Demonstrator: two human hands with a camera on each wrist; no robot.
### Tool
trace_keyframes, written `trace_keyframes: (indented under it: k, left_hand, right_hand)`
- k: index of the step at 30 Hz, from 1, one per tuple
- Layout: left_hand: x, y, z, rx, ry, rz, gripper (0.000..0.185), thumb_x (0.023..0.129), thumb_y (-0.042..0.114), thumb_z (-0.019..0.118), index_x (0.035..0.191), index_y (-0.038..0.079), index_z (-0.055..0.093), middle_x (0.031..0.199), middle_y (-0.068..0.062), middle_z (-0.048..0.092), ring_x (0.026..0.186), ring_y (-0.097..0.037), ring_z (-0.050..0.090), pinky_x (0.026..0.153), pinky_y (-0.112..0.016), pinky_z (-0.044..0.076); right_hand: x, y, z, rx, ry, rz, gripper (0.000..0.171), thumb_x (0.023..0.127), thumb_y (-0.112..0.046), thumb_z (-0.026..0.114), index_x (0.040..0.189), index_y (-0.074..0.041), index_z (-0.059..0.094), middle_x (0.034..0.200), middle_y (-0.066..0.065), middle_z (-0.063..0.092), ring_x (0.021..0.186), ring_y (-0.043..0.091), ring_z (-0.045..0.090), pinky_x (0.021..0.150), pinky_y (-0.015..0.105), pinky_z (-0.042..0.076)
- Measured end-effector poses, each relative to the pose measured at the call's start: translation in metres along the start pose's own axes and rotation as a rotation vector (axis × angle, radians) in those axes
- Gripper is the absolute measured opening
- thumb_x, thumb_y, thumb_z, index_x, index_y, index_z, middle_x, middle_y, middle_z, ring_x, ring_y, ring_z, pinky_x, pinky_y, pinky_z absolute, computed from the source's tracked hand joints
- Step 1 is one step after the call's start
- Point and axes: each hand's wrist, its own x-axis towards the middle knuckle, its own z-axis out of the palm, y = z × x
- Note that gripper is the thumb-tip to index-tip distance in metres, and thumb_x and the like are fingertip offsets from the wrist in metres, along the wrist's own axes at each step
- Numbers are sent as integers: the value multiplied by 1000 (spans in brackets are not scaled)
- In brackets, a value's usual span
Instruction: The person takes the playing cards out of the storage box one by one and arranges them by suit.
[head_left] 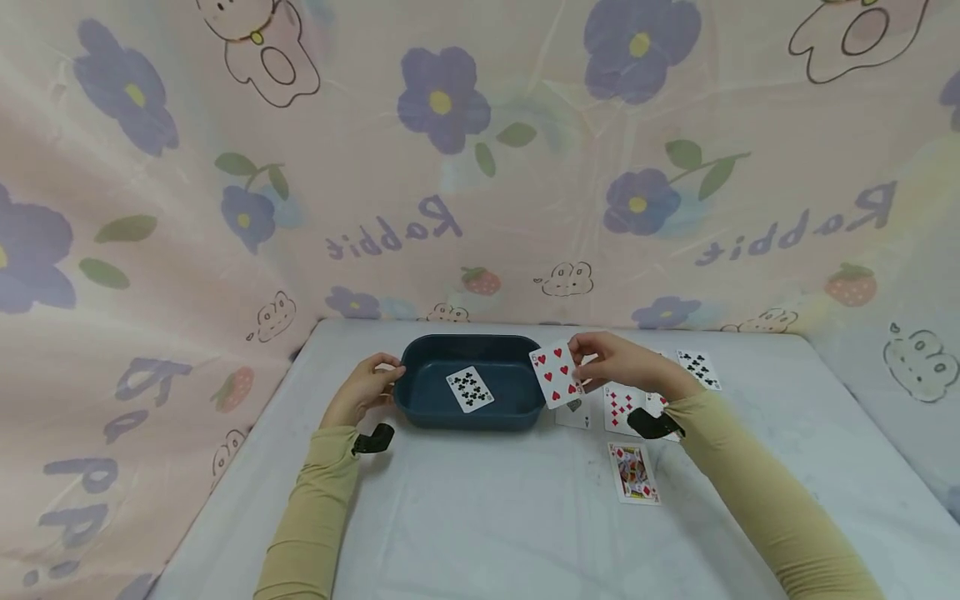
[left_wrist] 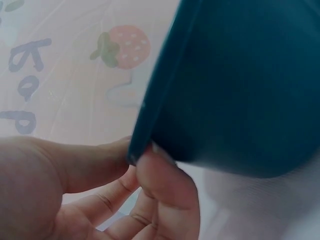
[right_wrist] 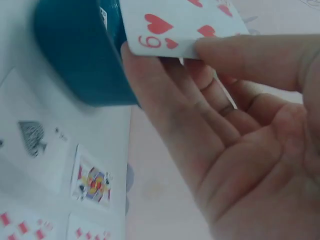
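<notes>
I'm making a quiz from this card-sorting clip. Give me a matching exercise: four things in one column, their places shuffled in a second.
1. nine of hearts
2. clubs card
3. face card
4. left hand

a. on the tray's left rim
b. pinched in the right hand
c. inside the tray
d. on the table, nearest the person

Pairs: 1-b, 2-c, 3-d, 4-a

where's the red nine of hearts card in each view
Head: the nine of hearts playing card is right of centre, pinched by the right hand at the right rim of the dark blue plastic tray.
Left wrist: not in it; only the left hand on the tray's rim.
Right wrist: top centre, between thumb and fingers.
Shared landmark: the blue tray, in all three.
</notes>
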Motion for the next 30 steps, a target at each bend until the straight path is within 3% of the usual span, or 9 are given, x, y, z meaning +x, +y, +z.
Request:
trace_keyframes:
  k: [5,13,18,22,30]
  left_hand:
    - [-1,0,1,3,-1,-8,24,98,18,57,118,6,52,101,-19,56,78,-24,57,70,-36,50]
    - [0,1,1,6,-3,-5,26,98,17,56,120,5,50,98,-16,57,73,-20,56,66,-32,50]
    - [1,0,0,15,6,-2,25,98,18,57,119,6,51,95,-12,57,71,-19,56,69,-35,50]
    - [1,-1,0,11,4,-5,25,98,19,58,119,7,51,94,-11,56,71,-19,55,70,-36,49]
    - [1,-2,0,28,-4,13,26,98,19,57,120,6,50,94,-12,56,73,-19,54,68,-33,49]
  right_hand:
    - [-32,14,-4,-15,21,16,20,92,-5,62,103,4,49,94,19,53,85,34,61,81,53,51]
    - [-87,44,-7,-92,76,112,27,91,-10,66,109,6,52,91,14,61,83,20,62,77,40,53]
    - [-119,59,-8,-89,96,136,28,90,-11,66,107,6,53,89,13,63,79,21,62,71,35,53]
    - [-139,66,-8,-73,105,136,26,92,-11,65,106,7,52,87,11,65,78,23,62,68,34,52]
    - [-166,82,-6,-51,157,237,30,92,-14,65,109,8,53,88,12,67,78,21,62,68,31,51]
